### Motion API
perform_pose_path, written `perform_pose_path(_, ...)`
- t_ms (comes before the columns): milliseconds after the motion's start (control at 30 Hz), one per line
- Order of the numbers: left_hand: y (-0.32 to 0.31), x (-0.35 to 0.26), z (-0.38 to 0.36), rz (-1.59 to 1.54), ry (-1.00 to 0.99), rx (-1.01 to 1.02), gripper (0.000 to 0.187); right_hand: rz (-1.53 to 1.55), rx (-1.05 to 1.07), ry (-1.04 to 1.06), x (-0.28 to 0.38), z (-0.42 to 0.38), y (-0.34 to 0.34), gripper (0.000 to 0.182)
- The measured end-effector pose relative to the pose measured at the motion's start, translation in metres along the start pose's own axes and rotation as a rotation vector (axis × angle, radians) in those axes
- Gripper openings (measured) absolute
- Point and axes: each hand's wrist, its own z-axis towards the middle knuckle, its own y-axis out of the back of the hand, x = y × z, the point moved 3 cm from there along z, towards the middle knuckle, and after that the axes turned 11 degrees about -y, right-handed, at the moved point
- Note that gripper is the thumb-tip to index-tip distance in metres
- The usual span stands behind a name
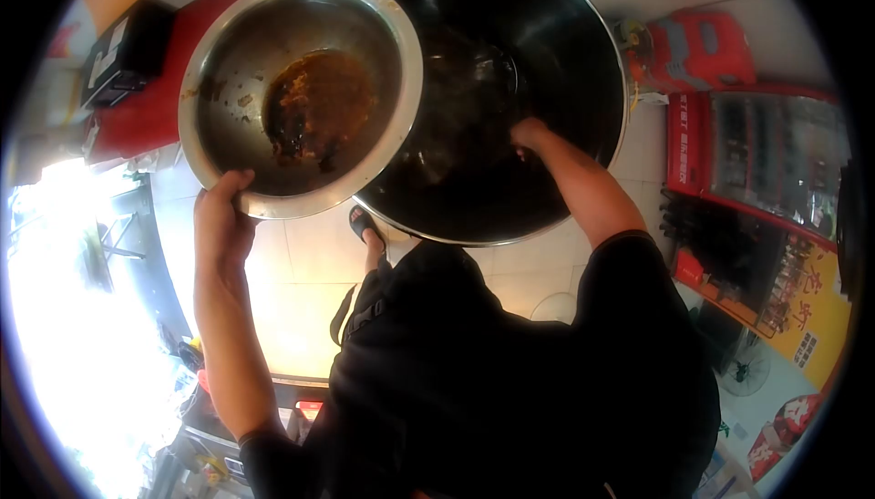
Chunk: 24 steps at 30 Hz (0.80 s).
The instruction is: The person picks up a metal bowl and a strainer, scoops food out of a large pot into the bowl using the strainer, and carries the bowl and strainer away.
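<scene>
My left hand grips the near rim of a steel bowl, held tilted over the edge of a large dark pot. Brown oily sauce residue coats the bowl's bottom. My right hand reaches down inside the big pot, its fingers hidden in the dark interior, so what it touches cannot be made out. My black sleeves and torso fill the lower middle of the view.
A red drinks fridge stands at the right, with red packs above it. A red counter with a black device lies at the left. My sandalled foot rests on the tiled floor. Bright glare fills the lower left.
</scene>
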Motion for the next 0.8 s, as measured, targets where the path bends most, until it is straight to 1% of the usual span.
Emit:
perform_pose_path(67,0.001,0.0,0.002,0.013,0.005,0.004,0.033,0.356,0.169,0.049,-0.019,0.012,-0.012,0.018)
perform_pose_path(100,0.001,0.0,0.003,0.023,0.007,0.01,0.033,0.356,0.175,0.045,-0.024,0.016,-0.012,0.018)
perform_pose_path(167,0.001,0.002,0.004,0.017,0.005,0.008,0.032,0.491,0.337,0.11,-0.03,0.024,-0.014,0.018)
perform_pose_path(267,0.0,0.003,0.005,0.001,-0.005,-0.01,0.031,0.442,0.386,0.129,-0.02,0.014,-0.012,0.022)
perform_pose_path(400,-0.005,0.001,-0.001,-0.023,-0.007,-0.054,0.031,0.45,0.46,0.154,0.01,0.026,-0.027,0.026)
perform_pose_path(467,-0.001,0.004,0.001,-0.025,-0.014,-0.063,0.031,0.441,0.513,0.21,0.029,0.034,-0.039,0.029)
perform_pose_path(567,0.001,0.008,0.002,-0.037,-0.014,-0.071,0.031,0.456,0.566,0.242,0.057,0.039,-0.051,0.029)
perform_pose_path(600,0.002,0.008,0.002,-0.05,-0.009,-0.072,0.031,0.457,0.571,0.243,0.063,0.038,-0.055,0.029)
perform_pose_path(667,0.003,0.008,0.003,-0.053,-0.008,-0.073,0.031,0.497,0.562,0.325,0.076,0.036,-0.057,0.031)
perform_pose_path(733,0.004,0.008,0.004,-0.054,-0.003,-0.067,0.031,0.532,0.601,0.287,0.083,0.033,-0.058,0.032)
perform_pose_path(800,0.003,0.008,0.003,-0.047,-0.004,-0.064,0.032,0.573,0.633,0.243,0.077,0.03,-0.061,0.033)
